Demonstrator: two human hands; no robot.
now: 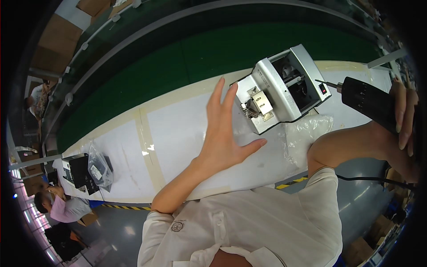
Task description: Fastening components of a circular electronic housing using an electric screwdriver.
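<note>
A small grey-and-white machine [276, 91] stands on the white worktop, right of centre. Its upper housing is open and shows dark inner parts; a shiny metal block [262, 102] is fixed on its near left side. My left hand [222, 133] hovers beside that side, fingers spread and holding nothing; whether a fingertip touches the edge, I cannot tell. My right hand [404, 113] is closed round a black electric screwdriver [367, 102]. Its thin bit points left and overlaps the machine's right side near a red rocker switch [323, 88]; contact is unclear.
Clear plastic wrap [307, 135] lies against the machine's near side. A black boxy unit [80, 173] and a bagged part [101, 169] sit at the worktop's left end. Beyond runs a green conveyor belt [169, 66]. A black cable [369, 179] hangs at right. Another person [66, 207] works far left.
</note>
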